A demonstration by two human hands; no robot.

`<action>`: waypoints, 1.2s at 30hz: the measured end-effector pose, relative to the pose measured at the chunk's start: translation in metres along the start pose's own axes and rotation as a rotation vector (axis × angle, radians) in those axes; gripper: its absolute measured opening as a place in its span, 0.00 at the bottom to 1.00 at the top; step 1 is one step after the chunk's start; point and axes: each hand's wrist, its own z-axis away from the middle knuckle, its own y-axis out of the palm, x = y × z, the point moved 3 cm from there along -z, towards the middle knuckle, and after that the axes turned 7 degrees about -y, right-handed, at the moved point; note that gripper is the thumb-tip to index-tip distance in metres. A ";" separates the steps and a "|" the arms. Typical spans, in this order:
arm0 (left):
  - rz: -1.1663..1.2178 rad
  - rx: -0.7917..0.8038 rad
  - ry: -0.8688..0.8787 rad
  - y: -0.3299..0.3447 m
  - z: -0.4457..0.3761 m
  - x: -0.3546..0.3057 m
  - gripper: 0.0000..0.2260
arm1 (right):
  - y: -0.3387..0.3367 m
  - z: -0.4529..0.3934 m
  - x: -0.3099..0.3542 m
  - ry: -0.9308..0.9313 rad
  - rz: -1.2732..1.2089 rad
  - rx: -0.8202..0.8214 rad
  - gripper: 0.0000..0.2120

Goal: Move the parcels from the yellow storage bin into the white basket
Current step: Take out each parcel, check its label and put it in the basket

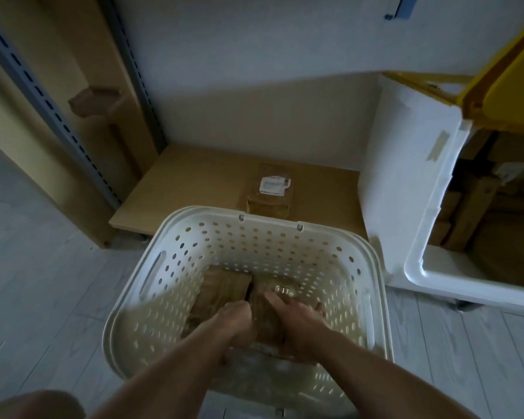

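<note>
My knee (34, 403) shows at the bottom left, blurred. Above it, both my bare forearms reach down into the white basket (176, 234) on the pale floor (43, 267). My left hand (235, 320) has its fingers curled round the near edge of a brown parcel (266, 316) lying on the basket's bottom. My right hand (294, 319) rests on the same parcel, fingers spread; whether it grips or only presses, I cannot tell. A second parcel (221, 288) lies just to the left, touching the first. Beyond the basket, another parcel (271, 189) with a white label sits on a low wooden shelf (194, 176). To the right stands the bin (418, 176), white-walled with a yellow lid (508, 80) tipped open, and more brown parcels (478, 201) inside it.
</note>
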 end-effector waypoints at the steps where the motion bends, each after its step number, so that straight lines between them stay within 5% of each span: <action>1: 0.025 -0.007 0.002 0.003 -0.005 0.000 0.16 | 0.004 -0.005 -0.001 0.008 0.010 -0.004 0.55; 12: 0.072 -0.048 -0.085 0.027 -0.062 0.000 0.14 | 0.050 -0.055 -0.029 -0.018 0.054 0.075 0.62; 18: -0.143 -0.131 -0.039 0.042 -0.069 -0.008 0.14 | 0.050 -0.053 -0.020 -0.027 0.069 0.049 0.39; 29: -0.232 -0.064 0.054 0.046 -0.075 -0.008 0.12 | 0.062 -0.066 -0.020 -0.049 0.175 0.096 0.44; 36: -0.348 -0.061 0.228 0.007 -0.050 -0.010 0.13 | 0.035 -0.061 -0.012 -0.067 0.202 0.205 0.29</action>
